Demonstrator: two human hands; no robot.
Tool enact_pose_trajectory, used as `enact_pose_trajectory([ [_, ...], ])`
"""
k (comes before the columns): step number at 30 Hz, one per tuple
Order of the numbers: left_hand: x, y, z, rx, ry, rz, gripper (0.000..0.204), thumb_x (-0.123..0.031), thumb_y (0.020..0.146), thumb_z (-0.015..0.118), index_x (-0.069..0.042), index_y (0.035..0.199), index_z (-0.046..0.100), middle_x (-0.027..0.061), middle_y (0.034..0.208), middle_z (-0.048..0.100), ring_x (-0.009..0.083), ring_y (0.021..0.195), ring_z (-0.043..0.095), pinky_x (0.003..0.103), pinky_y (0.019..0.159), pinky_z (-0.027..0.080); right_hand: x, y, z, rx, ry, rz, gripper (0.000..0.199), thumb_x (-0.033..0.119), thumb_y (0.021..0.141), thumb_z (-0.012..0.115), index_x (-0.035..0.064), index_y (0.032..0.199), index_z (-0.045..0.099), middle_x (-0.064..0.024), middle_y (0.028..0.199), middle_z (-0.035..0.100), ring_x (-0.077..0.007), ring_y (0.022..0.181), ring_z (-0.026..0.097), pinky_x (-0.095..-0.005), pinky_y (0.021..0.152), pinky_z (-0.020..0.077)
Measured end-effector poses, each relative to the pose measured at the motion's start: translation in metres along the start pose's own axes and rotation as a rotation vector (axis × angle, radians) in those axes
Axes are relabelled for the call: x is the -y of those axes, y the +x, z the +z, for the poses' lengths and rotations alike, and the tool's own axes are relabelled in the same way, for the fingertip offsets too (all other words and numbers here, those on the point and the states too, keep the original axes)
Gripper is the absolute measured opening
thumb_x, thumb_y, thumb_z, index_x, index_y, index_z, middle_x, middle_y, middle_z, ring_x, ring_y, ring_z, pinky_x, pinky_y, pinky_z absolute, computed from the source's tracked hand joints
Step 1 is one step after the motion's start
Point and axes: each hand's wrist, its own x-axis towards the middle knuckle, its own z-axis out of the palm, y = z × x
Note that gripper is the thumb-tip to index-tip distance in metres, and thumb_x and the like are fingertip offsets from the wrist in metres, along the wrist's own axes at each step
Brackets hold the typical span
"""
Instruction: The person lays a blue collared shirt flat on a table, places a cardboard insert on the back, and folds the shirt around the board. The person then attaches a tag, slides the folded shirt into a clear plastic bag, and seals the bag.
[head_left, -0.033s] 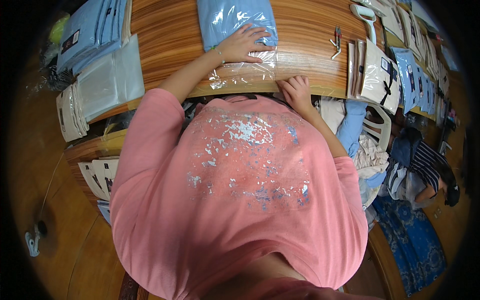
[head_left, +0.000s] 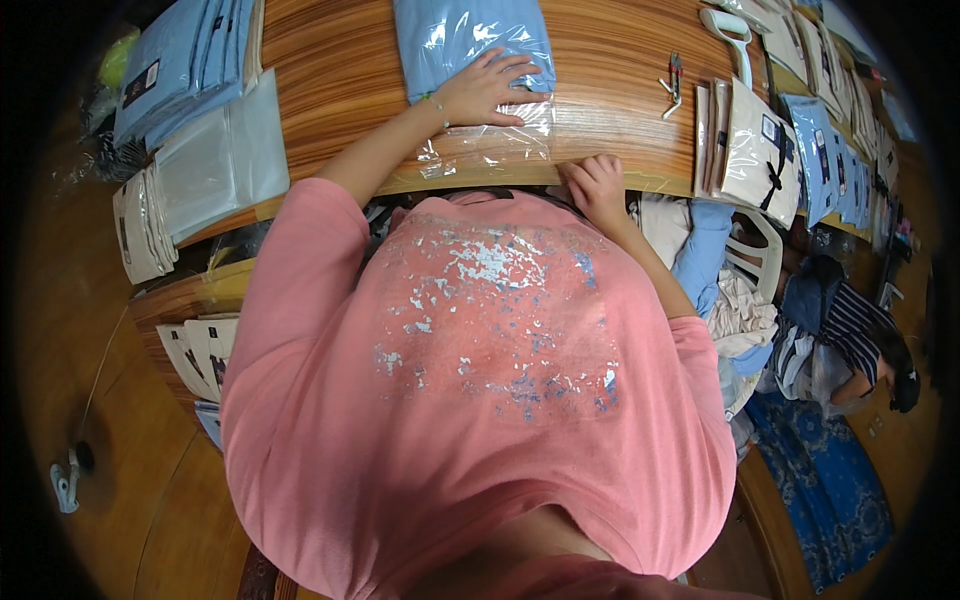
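Observation:
A folded light-blue cloth item (head_left: 474,38) lies in a clear plastic bag on the wooden table, at the far middle. My left hand (head_left: 490,92) rests flat on it with fingers spread, across the cloth's near edge and the bag's loose clear flap (head_left: 480,148). The flap reaches toward the table's front edge. Right of the flap, at that edge, my right hand (head_left: 597,190) is closed with its fingers curled. Whatever its fingertips may pinch is hidden.
Bagged blue packs (head_left: 185,70) and empty clear bags (head_left: 215,155) sit at left. Red-handled snips (head_left: 676,68), a white-handled tool (head_left: 735,38) and bagged beige packs (head_left: 755,150) lie at right. A white chair (head_left: 765,250) holds loose cloth; another person (head_left: 850,310) bends over beyond it.
My right hand has shifted very slightly to the right along the table edge. The left hand and the bagged blue cloth have stayed in place.

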Motion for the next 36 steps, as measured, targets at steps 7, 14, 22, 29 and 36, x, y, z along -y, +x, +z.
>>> enact_pose_trajectory([
  [7, -0.002, -0.001, -0.002, 0.042, 0.081, 0.059, 0.048, -0.045, 0.081, 0.054, -0.035, 0.127, 0.047, 0.0054, 0.134, 0.038, 0.0229, 0.123, 0.036, 0.048, 0.104, 0.022, -0.014, 0.044, -0.018, -0.035, 0.047, -0.049, 0.033, 0.005, 0.072, 0.057, 0.0105, 0.104, 0.059, -0.0088, 0.101, 0.055, -0.0261, 0.097, 0.051, -0.0406, 0.085, 0.0375],
  [14, -0.004, 0.002, -0.003, 0.011, 0.077, 0.052, 0.049, -0.047, 0.081, 0.052, -0.024, 0.124, 0.049, 0.0049, 0.126, 0.045, 0.0217, 0.119, 0.039, 0.047, 0.102, 0.026, -0.040, 0.054, -0.011, 0.183, 0.021, -0.259, 0.026, 0.006, 0.070, 0.058, 0.0091, 0.096, 0.060, -0.0042, 0.104, 0.057, -0.0231, 0.102, 0.051, -0.0392, 0.088, 0.0370],
  [22, -0.037, 0.001, -0.041, 0.221, 0.079, -0.217, 0.043, -0.044, 0.082, 0.054, -0.016, 0.114, 0.057, 0.0036, 0.126, 0.047, 0.0206, 0.119, 0.039, 0.049, 0.098, 0.029, -0.059, 0.087, -0.004, 0.007, 0.052, -0.189, 0.032, 0.000, 0.070, 0.056, 0.0069, 0.102, 0.056, -0.0101, 0.110, 0.053, -0.0281, 0.105, 0.049, -0.0406, 0.087, 0.0389],
  [29, -0.018, -0.079, -0.055, -0.086, -0.396, -0.528, 0.027, -0.012, 0.083, 0.053, -0.007, 0.109, 0.057, 0.0097, 0.114, 0.054, 0.0273, 0.108, 0.050, 0.037, 0.091, 0.042, -0.078, 0.106, 0.015, 0.128, -0.035, -0.395, 0.023, 0.007, 0.072, 0.057, 0.0075, 0.095, 0.055, -0.0092, 0.121, 0.050, -0.0258, 0.120, 0.041, -0.0446, 0.102, 0.0313],
  [36, 0.005, -0.141, -0.047, -0.138, -0.100, -0.394, 0.029, 0.001, 0.078, 0.055, -0.005, 0.107, 0.058, 0.0091, 0.122, 0.051, 0.0256, 0.116, 0.046, 0.035, 0.094, 0.041, -0.083, 0.111, 0.018, 0.205, -0.010, -0.443, 0.020, 0.010, 0.075, 0.058, 0.0097, 0.095, 0.056, -0.0086, 0.123, 0.050, -0.0244, 0.123, 0.040, -0.0468, 0.104, 0.0288],
])
